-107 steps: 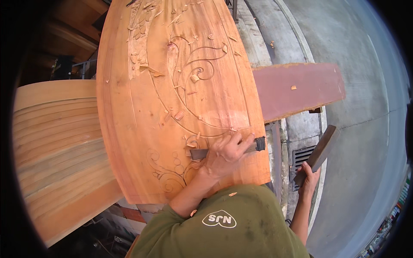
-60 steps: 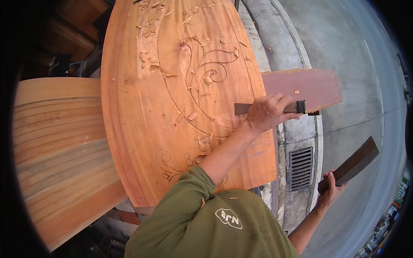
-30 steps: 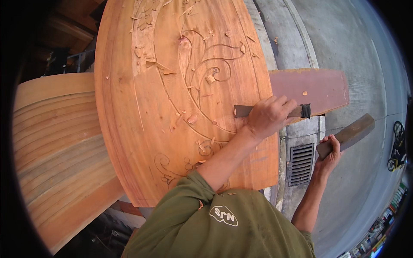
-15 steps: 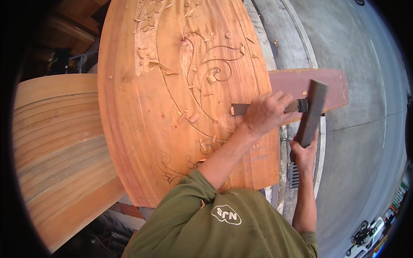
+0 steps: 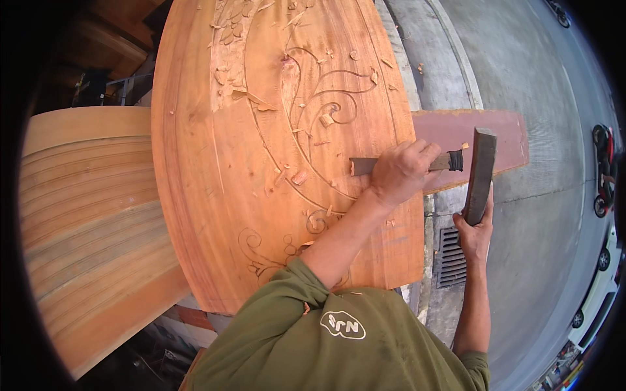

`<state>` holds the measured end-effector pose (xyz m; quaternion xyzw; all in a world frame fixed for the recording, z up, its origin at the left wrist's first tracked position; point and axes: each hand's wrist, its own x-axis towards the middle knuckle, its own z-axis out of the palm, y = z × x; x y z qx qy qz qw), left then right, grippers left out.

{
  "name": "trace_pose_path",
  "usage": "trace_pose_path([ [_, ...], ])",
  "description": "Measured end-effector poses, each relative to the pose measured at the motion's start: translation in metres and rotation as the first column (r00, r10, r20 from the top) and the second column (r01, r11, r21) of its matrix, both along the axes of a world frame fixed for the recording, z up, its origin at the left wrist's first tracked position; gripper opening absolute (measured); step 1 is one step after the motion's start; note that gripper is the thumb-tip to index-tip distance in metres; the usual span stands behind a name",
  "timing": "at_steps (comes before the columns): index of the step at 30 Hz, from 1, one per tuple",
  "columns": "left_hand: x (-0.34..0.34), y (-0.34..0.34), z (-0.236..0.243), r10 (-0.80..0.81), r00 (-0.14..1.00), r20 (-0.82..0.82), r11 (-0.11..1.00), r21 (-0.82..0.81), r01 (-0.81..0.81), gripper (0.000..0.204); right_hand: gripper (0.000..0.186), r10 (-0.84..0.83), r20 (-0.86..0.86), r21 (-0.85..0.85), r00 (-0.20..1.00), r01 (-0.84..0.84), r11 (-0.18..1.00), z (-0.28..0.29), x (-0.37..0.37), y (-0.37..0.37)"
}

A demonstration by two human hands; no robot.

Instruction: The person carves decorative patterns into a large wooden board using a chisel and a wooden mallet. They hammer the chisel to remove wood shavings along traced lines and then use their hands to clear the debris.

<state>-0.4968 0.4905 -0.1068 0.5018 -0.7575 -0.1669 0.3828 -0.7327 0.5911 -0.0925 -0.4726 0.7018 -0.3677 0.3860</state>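
Note:
My left hand (image 5: 403, 171) is wrapped round a chisel (image 5: 362, 167). The chisel lies low across the right side of a large carved wooden panel (image 5: 208, 169), its broad end pointing left. Black wrapping (image 5: 456, 160) binds its handle end, which sticks out past the panel's edge. My right hand (image 5: 477, 236) grips the lower end of a thick, dark wooden bar (image 5: 482, 166) held upright in the picture, a small gap to the right of the chisel's handle. Drawn scrolls and leaf shapes cover the panel, some cut in. My left fingers partly hide the chisel's middle.
Curled wood shavings (image 5: 262, 103) lie scattered over the panel. A reddish-brown board (image 5: 508, 133) juts out beneath it on the right, and a grooved wooden piece (image 5: 91, 195) extends left. A drain grate (image 5: 450, 257) is in the ground, with a motorcycle (image 5: 604, 171) and white vehicle (image 5: 600, 287) beyond.
The wooden bar has moved right, off the chisel's handle end, and stands more upright. My left hand and the chisel have hardly moved. The view has shifted slightly, bringing vehicles in at the right.

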Motion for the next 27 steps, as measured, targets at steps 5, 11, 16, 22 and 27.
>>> trace_pose_path([
  [5,-0.002,0.001,0.0,-0.031,0.999,0.026,0.998,0.058,0.029,0.042,0.036,-0.486,0.606,0.0,0.63,0.611,0.792,0.0,-0.038,-0.023],
  [11,0.004,0.003,0.003,0.003,1.0,0.01,1.0,0.026,-0.003,0.042,0.097,0.018,-0.003,0.082,1.0,-0.018,0.996,-0.007,0.01,0.006],
  [16,0.003,0.001,-0.003,-0.005,1.0,0.031,0.999,0.036,0.004,0.041,0.037,-0.485,0.511,0.0,0.71,0.564,0.826,0.005,-0.042,-0.028],
  [22,0.004,0.003,-0.006,0.031,0.999,0.043,0.998,0.052,-0.033,0.041,0.076,-0.009,0.029,0.089,1.0,0.006,0.996,0.005,0.031,0.003],
  [27,0.004,0.003,-0.007,0.03,0.999,0.035,0.999,0.028,-0.031,0.04,0.081,-0.34,0.264,0.011,0.903,0.35,0.937,0.001,-0.035,-0.017],
])
